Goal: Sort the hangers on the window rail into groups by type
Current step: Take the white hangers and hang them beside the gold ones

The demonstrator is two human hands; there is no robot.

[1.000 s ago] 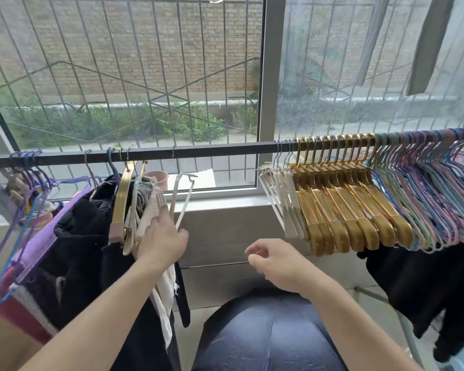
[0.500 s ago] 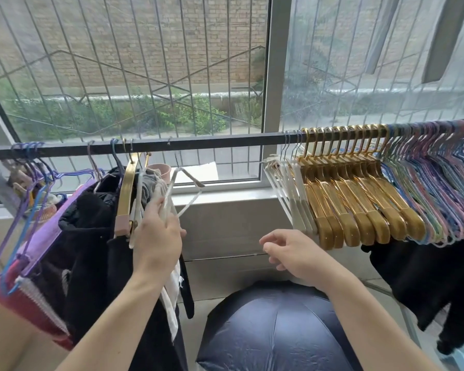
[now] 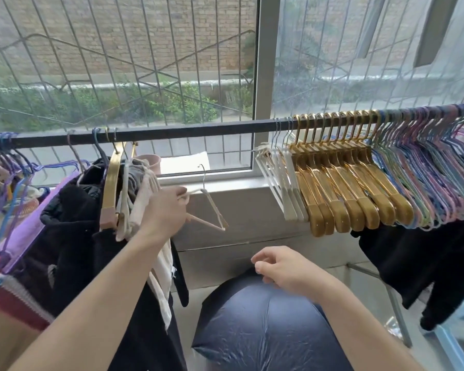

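I see the window rail (image 3: pixel 188 132) running left to right, with white hangers (image 3: pixel 281 183), gold hangers (image 3: pixel 340 194) and pastel wire hangers (image 3: pixel 426 178) grouped at its right. My left hand (image 3: pixel 164 212) pinches a white hanger (image 3: pixel 212 207) off the rail, hook up, long axis pointing right. My right hand (image 3: pixel 284 266) hangs loosely curled, its grip holding nothing.

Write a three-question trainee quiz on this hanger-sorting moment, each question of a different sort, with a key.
1. True or false: the hook of the white hanger in the left hand is on the rail.
2. Multiple choice: which group hangs directly to the right of the white hangers on the rail? A. gold hangers B. pastel wire hangers C. dark clothes
3. Fill in: the right hand holds ____.

Key
1. False: the hook is off the rail, below it.
2. A
3. Nothing: its fingers are loosely curled above the dark blue umbrella.
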